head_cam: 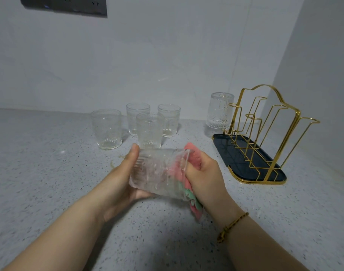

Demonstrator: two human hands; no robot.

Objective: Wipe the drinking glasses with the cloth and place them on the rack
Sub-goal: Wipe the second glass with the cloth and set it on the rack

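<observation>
Left hand (pixel 116 180) holds glass (pixel 157 171); right hand (pixel 204 173) stuffs cloth (pixel 192 155) inside.

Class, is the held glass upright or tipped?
Tipped: the glass lies sideways, left hand gripping its base, right hand holding cloth in its mouth.

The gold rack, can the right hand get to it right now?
Probably yes. Only bare counter lies between the right hand and the rack. But that hand grips the cloth, pushed into the glass the left hand holds, so it must pull out first.
</observation>
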